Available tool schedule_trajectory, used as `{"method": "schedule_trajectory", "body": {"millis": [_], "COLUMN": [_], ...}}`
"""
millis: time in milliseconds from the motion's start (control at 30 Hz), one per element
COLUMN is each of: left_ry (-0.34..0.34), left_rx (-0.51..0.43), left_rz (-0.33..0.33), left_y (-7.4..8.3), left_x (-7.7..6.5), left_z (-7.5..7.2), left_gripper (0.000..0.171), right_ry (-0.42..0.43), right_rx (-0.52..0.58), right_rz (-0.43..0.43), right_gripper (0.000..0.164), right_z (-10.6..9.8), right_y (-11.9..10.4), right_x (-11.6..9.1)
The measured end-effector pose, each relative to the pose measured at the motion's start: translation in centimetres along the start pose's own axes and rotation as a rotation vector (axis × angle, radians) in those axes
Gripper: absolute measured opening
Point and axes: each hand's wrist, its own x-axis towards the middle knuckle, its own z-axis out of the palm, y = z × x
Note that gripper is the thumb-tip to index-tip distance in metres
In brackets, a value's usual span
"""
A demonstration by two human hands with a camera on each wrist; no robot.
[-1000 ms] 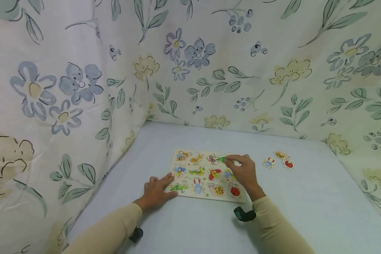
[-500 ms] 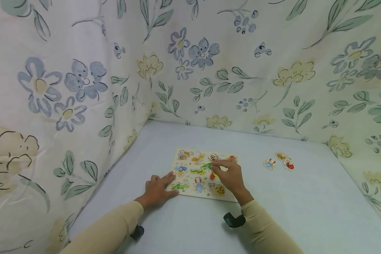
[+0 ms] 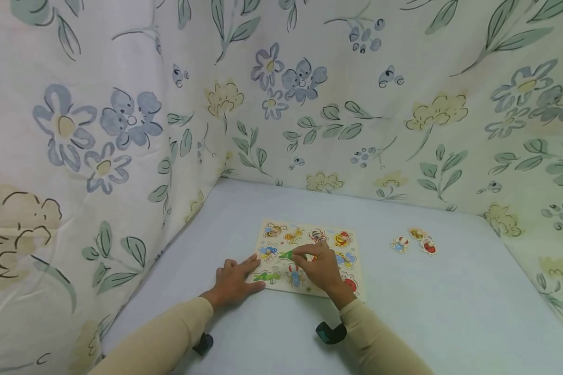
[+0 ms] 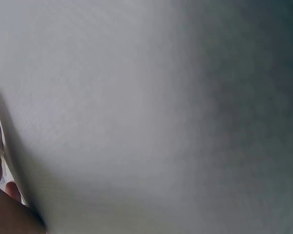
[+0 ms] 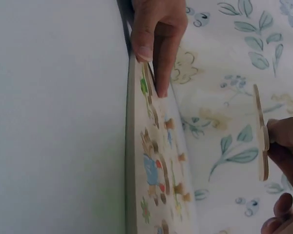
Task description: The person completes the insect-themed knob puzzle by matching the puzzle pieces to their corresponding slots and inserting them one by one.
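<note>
A wooden insect puzzle board (image 3: 281, 287) lies flat on the table, with colourful insect pictures across it. My left hand (image 3: 234, 281) rests on its near left corner, thumb at the front edge and fingers reaching onto the left side. Over the board's middle row, my right hand (image 3: 321, 268) pinches a green puzzle piece (image 3: 286, 255) between thumb and fingertips. From the right wrist view, that piece (image 5: 262, 136) appears edge-on, apart from the board. The left wrist view catches only part of the left hand (image 4: 2, 200) at its edge.
Right of the board lie a blue beetle piece (image 3: 400, 244), a red ladybug piece (image 3: 428, 246) and a yellowish piece (image 3: 417, 233), the last two touching. Floral cloth (image 3: 338, 146) hangs behind and at the left of the pale table (image 3: 450, 302).
My right hand has carried the green piece left and nearer, from the board's top row to its middle row. My left hand has stayed on the corner.
</note>
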Motion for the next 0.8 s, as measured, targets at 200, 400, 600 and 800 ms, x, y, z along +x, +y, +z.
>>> {"method": "schedule_trajectory", "body": {"millis": [200,400,600,800], "left_ry": [0.003,0.001,0.004,0.007], "left_rx": [0.002,-0.004,-0.004,0.009], "left_rz": [0.003,0.013,0.023,0.018], "left_y": [0.1,0.0,-0.1,0.0], "left_x": [-0.1,-0.2,-0.1,0.0], "left_z": [-0.2,-0.1,0.0,-0.1], "left_gripper": [0.074,0.073,0.073,0.072], "right_ry": [-0.051,-0.094,-0.161,-0.232], "right_rx": [-0.035,-0.055,-0.114,-0.132], "right_rz": [0.058,0.079,0.104,0.039], "right_gripper": [0.008,0.007,0.007,0.005], "right_z": [1.3,2.6,3.7,4.7], "right_y": [-0.4,-0.4,-0.2,0.1], "right_x": [-0.2,-0.4,-0.5,-0.2]}}
